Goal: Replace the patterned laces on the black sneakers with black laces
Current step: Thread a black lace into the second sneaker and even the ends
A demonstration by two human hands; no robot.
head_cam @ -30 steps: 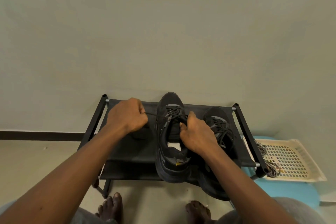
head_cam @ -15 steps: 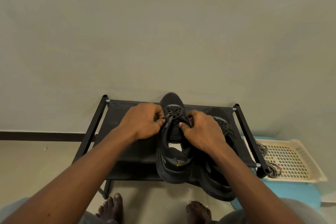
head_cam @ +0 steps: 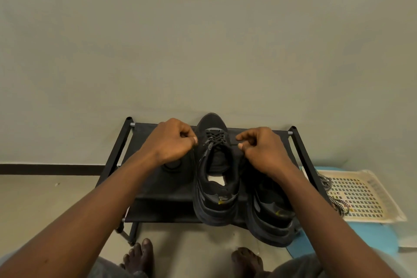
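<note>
starting nearest, two bare feet (head_cam: 140,257) rest on the floor just in front of the middle sneaker (head_cam: 216,196), which stands on a black shoe rack (head_cam: 155,210), heel over the front edge and toe toward the wall. just right of that sneaker sits the second sneaker (head_cam: 270,223), its heel further forward. well right of it, patterned laces (head_cam: 338,204) lie on a cream perforated tray (head_cam: 370,198). left of the sneaker, a small round black thing (head_cam: 172,166) lies on the rack. farther back, the left hand (head_cam: 171,142) and right hand (head_cam: 264,150) flank the sneaker's tongue — fingers curled, thumb pinched to forefinger on the ends of the black laces (head_cam: 215,137) threaded across its eyelets, though the strands barely show.
</note>
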